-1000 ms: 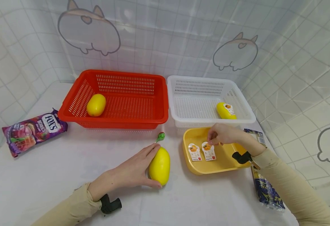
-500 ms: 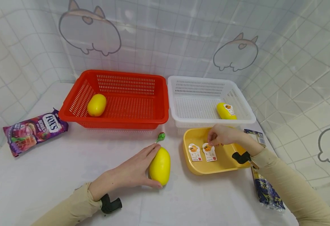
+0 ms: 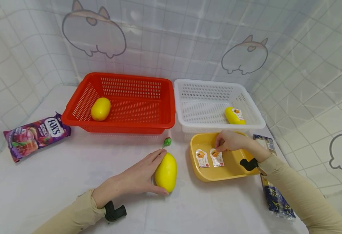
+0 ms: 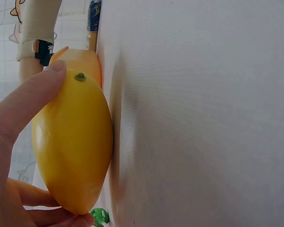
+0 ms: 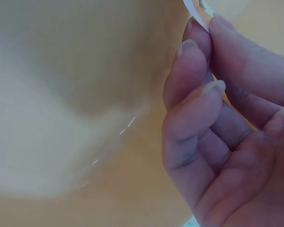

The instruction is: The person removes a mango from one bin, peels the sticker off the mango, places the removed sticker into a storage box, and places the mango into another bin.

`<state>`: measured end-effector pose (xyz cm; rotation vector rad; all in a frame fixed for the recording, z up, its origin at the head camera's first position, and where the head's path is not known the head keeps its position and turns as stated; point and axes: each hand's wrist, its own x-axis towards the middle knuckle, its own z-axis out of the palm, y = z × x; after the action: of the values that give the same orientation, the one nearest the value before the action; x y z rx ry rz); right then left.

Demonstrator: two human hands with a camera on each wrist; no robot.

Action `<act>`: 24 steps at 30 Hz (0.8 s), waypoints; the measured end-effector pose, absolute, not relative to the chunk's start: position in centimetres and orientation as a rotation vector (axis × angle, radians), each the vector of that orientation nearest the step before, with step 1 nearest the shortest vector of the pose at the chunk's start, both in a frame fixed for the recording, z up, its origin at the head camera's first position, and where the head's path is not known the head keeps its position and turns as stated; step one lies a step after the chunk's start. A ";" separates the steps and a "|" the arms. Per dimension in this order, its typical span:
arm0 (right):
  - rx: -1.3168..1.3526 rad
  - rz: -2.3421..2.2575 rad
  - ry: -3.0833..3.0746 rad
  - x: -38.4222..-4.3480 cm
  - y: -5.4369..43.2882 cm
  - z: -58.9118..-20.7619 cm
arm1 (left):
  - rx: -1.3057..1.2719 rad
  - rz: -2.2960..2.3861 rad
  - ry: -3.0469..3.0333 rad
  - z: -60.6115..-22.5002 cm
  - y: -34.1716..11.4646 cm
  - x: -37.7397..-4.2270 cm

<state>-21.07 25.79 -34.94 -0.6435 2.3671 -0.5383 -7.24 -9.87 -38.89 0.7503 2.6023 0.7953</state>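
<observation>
A plain yellow mango with a small green stem end lies on the white table. My left hand grips it from the left, thumb at the near end and fingers round the far end. Inside the yellow tub, my right hand pinches the top edge of a white sticker printed with a mango picture. In the right wrist view, a white edge of that sticker shows between thumb and forefinger. A matching sticker lies flat to its left in the tub.
Behind stand a red basket with one yellow mango and a white basket with a stickered mango. A green lollipop, a purple Fox's candy bag and a blue-gold packet lie on the table.
Both hands keep almost the same places and holds. The sticker at my right fingertips has shifted only slightly.
</observation>
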 end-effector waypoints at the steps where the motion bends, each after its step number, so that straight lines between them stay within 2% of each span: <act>1: -0.645 -0.532 2.370 -21.1 25.7 -34.9 | 0.749 0.797 2.599 -38.9 -9.9 -7.2; 24: -0.677 -0.461 2.432 -20.9 25.5 -35.5 | 0.782 0.797 2.618 -38.7 -10.0 -7.2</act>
<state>-20.92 25.46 -35.46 -0.6767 2.4321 -0.4609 -7.17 -9.96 -38.68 0.7822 2.6179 0.7974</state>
